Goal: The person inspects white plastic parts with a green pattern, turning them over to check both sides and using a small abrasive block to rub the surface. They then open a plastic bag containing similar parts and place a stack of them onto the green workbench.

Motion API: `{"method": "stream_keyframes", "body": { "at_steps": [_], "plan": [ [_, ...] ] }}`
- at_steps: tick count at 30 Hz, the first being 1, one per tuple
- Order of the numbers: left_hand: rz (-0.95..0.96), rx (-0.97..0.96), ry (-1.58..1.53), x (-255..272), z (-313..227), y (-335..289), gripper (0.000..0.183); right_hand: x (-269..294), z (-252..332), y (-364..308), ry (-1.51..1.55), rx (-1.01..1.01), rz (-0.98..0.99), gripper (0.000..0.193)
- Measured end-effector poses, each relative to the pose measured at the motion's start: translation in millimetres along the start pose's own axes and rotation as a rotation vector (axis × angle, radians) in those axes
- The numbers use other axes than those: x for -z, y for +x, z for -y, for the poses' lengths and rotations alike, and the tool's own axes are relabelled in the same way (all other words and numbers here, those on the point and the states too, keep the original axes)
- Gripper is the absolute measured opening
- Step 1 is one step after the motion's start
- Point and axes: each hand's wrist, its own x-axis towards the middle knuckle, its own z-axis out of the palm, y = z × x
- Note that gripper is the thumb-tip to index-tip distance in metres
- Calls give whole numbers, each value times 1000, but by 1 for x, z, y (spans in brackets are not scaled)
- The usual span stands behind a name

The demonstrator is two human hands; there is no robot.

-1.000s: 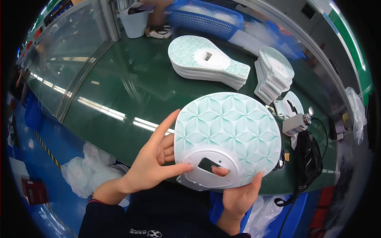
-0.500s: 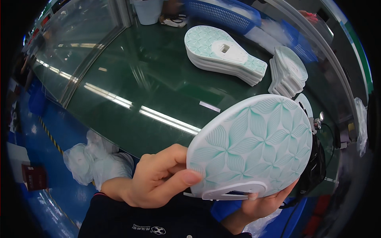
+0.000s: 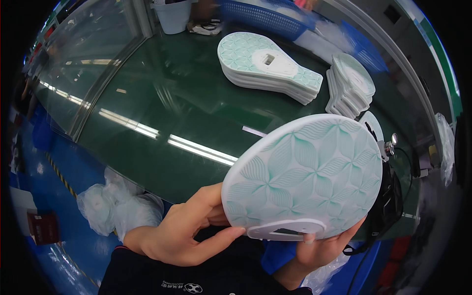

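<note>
Landmark: stack of white, paddle-shaped, plastic-looking panels (image 3: 275, 73), pale-green petal pattern on the topmost, lying on the glossy dark-green tabletop (image 3: 147, 167). Positions below are taken from this stack, as the wearer sees them.

Single white, rounded, petal-patterned panel (image 3: 305, 172): nearer the wearer than the stack, held up and tilted, patterned face toward the camera. Smooth white raised plate (image 3: 258, 232) with a dark cutout at its lower edge.

Hands: both bare, both partly closed on the single panel. Left hand (image 3: 189, 233) at the panel's left edge, fingers curled behind the rim, thumb tip at the end of the raised plate. Right hand (image 3: 322, 250) at the lower right edge, thumb tip showing by the cutout, other fingers mostly hidden beneath.

Just right of the stack: leaning pile of similar white patterned panels (image 3: 350, 86). Beyond the stack: blue perforated plastic basket (image 3: 268, 19). Beyond and to its left: pale blue-grey bucket (image 3: 172, 17). Nearer and to its right, each partly behind the held panel: soft black pouch (image 3: 391, 206) and shiny silver metal cap (image 3: 392, 145). Well left and nearer, past the tabletop's edge: bundle of translucent plastic wrap (image 3: 118, 204).
</note>
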Motion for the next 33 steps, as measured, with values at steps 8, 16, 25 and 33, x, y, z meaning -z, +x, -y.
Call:
{"method": "stream_keyframes", "body": {
  "at_steps": [8,16,25,33],
  "plan": [
    [-132,27,-85,0,-1,1,35,36,-21,9,139,159,431,48],
    [-245,-46,23,4,0,-3,17,37,-20,8,120,42,423,46],
    [-348,-95,234,10,6,-7,24,23,-19,16,300,-65,543,46],
    [-449,-62,196,9,6,-11,27,9,-15,16,297,-109,556,58]
  ]
}}
